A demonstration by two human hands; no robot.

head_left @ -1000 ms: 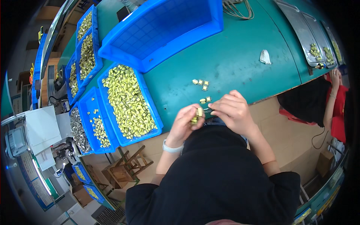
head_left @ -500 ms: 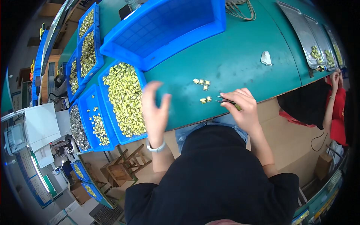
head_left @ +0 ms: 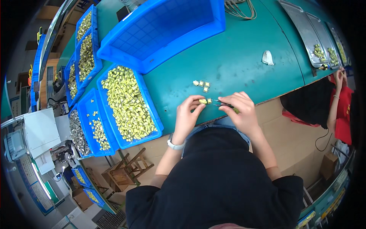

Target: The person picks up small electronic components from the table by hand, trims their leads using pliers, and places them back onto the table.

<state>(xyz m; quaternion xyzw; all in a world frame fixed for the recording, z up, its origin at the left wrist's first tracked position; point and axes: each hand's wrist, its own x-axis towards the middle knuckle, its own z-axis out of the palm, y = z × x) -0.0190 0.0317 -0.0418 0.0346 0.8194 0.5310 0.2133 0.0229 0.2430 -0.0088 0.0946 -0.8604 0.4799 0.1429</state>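
My left hand [head_left: 187, 117] is closed at the table's near edge, thumb and fingertips pinching a small yellow transformer [head_left: 203, 101]. A second transformer [head_left: 209, 100] sits right beside it, toward the tweezers. My right hand [head_left: 242, 110] grips dark tweezers [head_left: 225, 104], their two tips pointing left at that pair and slightly apart. Whether the tips touch the parts I cannot tell. Just beyond my hands, several loose yellow transformers [head_left: 206, 84] lie in a small cluster on the green table [head_left: 236, 57].
Left of my hand stands a blue tray [head_left: 159, 126] heaped with yellow transformers; more blue trays [head_left: 110, 150] lie beyond it. A large blue bin [head_left: 152, 63] rests behind. A white crumpled piece [head_left: 267, 58] and metal trays [head_left: 305, 36] are to the right, near another person's arm [head_left: 335, 95].
My left hand has moved right from beside the full tray and closed on a transformer by the tweezers. My right hand has shifted slightly left, still holding the tweezers.
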